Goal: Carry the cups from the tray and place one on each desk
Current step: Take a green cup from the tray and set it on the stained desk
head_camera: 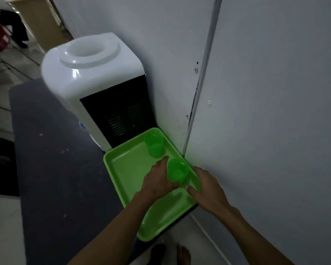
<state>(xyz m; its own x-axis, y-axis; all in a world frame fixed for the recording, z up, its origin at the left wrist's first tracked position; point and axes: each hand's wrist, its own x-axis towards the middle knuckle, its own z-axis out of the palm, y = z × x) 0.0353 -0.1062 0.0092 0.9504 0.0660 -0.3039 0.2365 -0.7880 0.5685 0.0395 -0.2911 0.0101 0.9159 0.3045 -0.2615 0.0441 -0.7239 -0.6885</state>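
While reaching down at the corner, standing over a dark surface (52, 150) carrying a white dispenser (96, 83) and, just beside it against the wall (266, 92), a green tray (126, 169). Holding two green cups upright on that tray: far cup (154, 145) near the dispenser, near cup (177, 170) between both hands. Wrapping the left hand (159, 180) around the near cup's left side, fingers curled behind it, thumb at its base. Hovering the right hand (206, 188) just beside it, fingers partly curled over the tray's right rim, gripping nothing as far as can be told.

Judging the step as picking up the near cup; none delivered yet. Closing on the cup's middle rather than its thin rim, squeezing lightly to avoid buckling, lifting straight up, keeping clear of the wall and the far cup, freeing the right hand for that second cup.
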